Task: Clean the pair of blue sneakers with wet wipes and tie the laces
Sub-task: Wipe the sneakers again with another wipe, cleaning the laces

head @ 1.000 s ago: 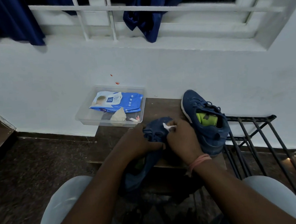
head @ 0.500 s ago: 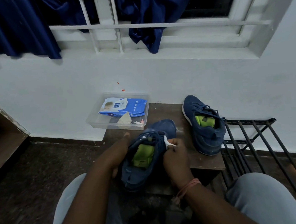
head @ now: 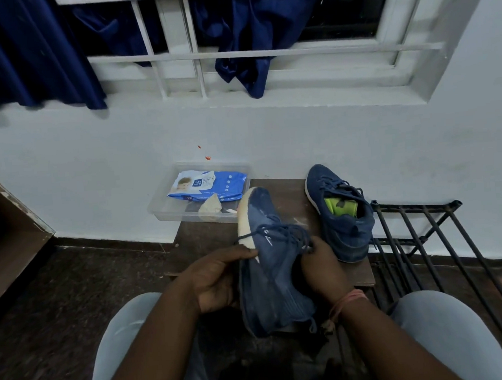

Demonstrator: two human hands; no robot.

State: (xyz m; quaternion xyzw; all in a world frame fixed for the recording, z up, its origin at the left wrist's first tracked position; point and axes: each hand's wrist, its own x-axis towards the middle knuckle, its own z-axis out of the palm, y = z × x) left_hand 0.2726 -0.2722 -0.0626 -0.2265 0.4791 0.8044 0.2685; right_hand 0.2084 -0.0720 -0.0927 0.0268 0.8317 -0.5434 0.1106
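Observation:
I hold one blue sneaker [head: 270, 265] tipped on its side above a small brown table [head: 288, 193], its white sole edge facing left and its toe pointing away. My left hand [head: 217, 275] grips the sole side near the middle. My right hand [head: 319, 263] grips the lace side, fingers curled among the loose laces. The second blue sneaker [head: 341, 213] stands upright at the table's right, with a green insole showing. A blue pack of wet wipes [head: 208, 185] lies in a clear plastic tray [head: 163, 211] at the back left, with a used crumpled wipe [head: 211, 205] beside it.
A black metal rack [head: 423, 238] stands right of the table, close to the upright sneaker. A white wall and barred window with blue curtains [head: 241, 52] rise behind. My knees in light trousers frame the bottom. Dark floor lies to the left.
The sneaker in my hands has turned from opening-up onto its side, toe lifted away from me. The small white wipe seen at my right fingertips earlier is no longer visible.

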